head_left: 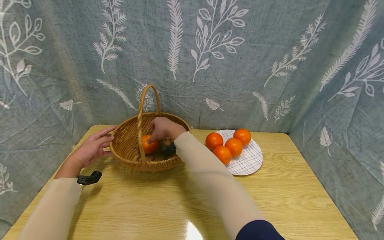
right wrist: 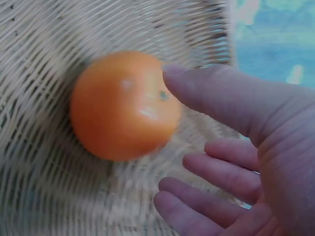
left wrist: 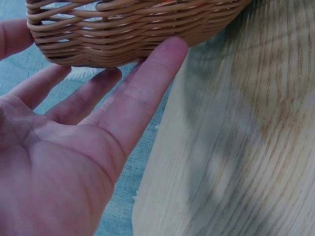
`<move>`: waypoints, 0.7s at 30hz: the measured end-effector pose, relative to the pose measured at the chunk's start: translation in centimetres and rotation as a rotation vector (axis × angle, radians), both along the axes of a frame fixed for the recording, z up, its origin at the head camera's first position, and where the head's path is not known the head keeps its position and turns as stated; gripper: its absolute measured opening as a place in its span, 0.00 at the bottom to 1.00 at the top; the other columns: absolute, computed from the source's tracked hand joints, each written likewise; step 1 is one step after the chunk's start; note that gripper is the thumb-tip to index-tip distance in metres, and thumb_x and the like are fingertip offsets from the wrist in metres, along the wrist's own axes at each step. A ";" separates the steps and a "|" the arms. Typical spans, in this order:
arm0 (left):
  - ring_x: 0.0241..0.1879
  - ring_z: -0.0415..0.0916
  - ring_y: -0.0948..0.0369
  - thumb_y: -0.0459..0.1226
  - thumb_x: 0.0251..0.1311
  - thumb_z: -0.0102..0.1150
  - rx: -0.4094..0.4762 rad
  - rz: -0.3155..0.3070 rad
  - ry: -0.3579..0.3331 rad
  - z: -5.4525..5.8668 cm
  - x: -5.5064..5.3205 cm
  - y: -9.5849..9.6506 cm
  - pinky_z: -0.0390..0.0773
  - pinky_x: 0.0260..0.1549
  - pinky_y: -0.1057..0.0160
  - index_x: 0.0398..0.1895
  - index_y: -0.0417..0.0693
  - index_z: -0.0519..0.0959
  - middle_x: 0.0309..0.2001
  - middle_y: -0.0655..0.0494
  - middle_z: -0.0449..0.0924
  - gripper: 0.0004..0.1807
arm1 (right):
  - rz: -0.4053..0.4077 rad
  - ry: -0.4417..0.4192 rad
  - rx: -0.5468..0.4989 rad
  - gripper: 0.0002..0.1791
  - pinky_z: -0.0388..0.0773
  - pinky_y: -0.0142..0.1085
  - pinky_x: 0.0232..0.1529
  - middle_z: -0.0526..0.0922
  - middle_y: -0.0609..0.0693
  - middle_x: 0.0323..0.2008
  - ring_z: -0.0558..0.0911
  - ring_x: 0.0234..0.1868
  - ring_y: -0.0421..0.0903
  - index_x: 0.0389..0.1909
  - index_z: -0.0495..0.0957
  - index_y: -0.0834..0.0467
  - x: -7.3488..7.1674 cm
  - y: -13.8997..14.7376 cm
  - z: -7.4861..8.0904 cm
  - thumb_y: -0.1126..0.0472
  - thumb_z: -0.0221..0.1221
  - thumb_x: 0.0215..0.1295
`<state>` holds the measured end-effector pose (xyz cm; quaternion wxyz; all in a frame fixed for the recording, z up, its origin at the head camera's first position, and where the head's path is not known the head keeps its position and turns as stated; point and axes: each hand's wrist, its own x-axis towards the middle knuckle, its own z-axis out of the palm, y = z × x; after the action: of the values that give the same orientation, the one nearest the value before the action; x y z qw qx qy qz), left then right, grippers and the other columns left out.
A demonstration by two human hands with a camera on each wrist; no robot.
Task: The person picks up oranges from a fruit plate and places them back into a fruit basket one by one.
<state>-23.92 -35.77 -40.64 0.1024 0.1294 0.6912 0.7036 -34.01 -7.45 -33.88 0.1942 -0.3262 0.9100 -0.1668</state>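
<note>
A wicker basket (head_left: pixel 126 155) with a tall hoop handle stands on the table at left of centre. One orange (head_left: pixel 149 144) lies inside it, and the right wrist view shows this orange (right wrist: pixel 123 108) against the woven wall. My right hand (head_left: pixel 163 128) is down in the basket beside the orange. Its thumb tip overlaps the fruit's edge in the right wrist view, while the other fingers (right wrist: pixel 216 172) are spread apart from it. My left hand (head_left: pixel 93 146) is at the basket's left side, its fairly straight fingers (left wrist: pixel 142 98) against the weave.
To the right, a round white checked plate (head_left: pixel 250 160) lies flat with several oranges (head_left: pixel 234 147) grouped on its left and back parts. A grey-blue leaf-patterned curtain (head_left: pixel 180 60) borders the wooden table (head_left: pixel 288 180) at the back and sides.
</note>
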 end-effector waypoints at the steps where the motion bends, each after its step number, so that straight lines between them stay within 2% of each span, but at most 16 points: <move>1: 0.51 0.85 0.65 0.38 0.82 0.44 -0.004 0.004 -0.001 0.0 0.0 0.0 0.88 0.42 0.59 0.84 0.46 0.43 0.57 0.65 0.78 0.36 | 0.008 0.000 -0.026 0.34 0.79 0.36 0.54 0.81 0.51 0.59 0.80 0.57 0.46 0.66 0.77 0.58 0.0 0.5 0.2 0.47 0.71 0.63; 3: 0.51 0.85 0.65 0.38 0.82 0.44 -0.010 0.010 -0.003 -0.1 -0.1 0.0 0.88 0.42 0.59 0.84 0.47 0.43 0.57 0.65 0.78 0.36 | 0.011 -0.010 -0.077 0.40 0.77 0.39 0.64 0.75 0.51 0.69 0.75 0.69 0.48 0.73 0.71 0.57 0.0 1.6 0.8 0.47 0.71 0.63; 4: 0.51 0.85 0.65 0.38 0.82 0.44 -0.014 0.013 -0.004 -0.1 -0.1 0.0 0.88 0.42 0.59 0.84 0.47 0.43 0.57 0.65 0.77 0.36 | 0.015 -0.026 -0.106 0.41 0.76 0.40 0.66 0.75 0.51 0.70 0.74 0.70 0.48 0.73 0.70 0.57 0.0 2.2 1.1 0.47 0.71 0.63; 11: 0.51 0.84 0.66 0.39 0.82 0.44 -0.029 0.013 0.003 0.0 -0.2 0.0 0.88 0.42 0.60 0.85 0.47 0.43 0.57 0.65 0.78 0.36 | 0.046 -0.059 -0.294 0.39 0.76 0.41 0.66 0.75 0.52 0.70 0.76 0.69 0.50 0.73 0.71 0.55 0.7 7.5 2.6 0.47 0.71 0.64; 16: 0.52 0.84 0.67 0.39 0.82 0.43 -0.046 0.011 0.010 -0.1 -0.2 0.1 0.87 0.43 0.61 0.85 0.47 0.43 0.57 0.67 0.77 0.36 | 0.035 -0.090 -0.493 0.33 0.78 0.40 0.66 0.79 0.53 0.67 0.79 0.67 0.52 0.69 0.75 0.56 0.7 12.5 1.9 0.52 0.71 0.65; 21: 0.51 0.84 0.66 0.39 0.82 0.43 -0.021 0.000 0.016 0.0 0.0 0.1 0.87 0.45 0.61 0.84 0.46 0.42 0.56 0.65 0.76 0.35 | -0.081 -0.048 -0.679 0.29 0.77 0.46 0.67 0.80 0.54 0.65 0.79 0.66 0.54 0.65 0.79 0.54 1.0 17.6 0.7 0.55 0.72 0.63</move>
<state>-23.89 -35.67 -40.68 0.0981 0.1342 0.6991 0.6954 -32.97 10.11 -33.20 0.0893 -0.3318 0.8099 -0.4754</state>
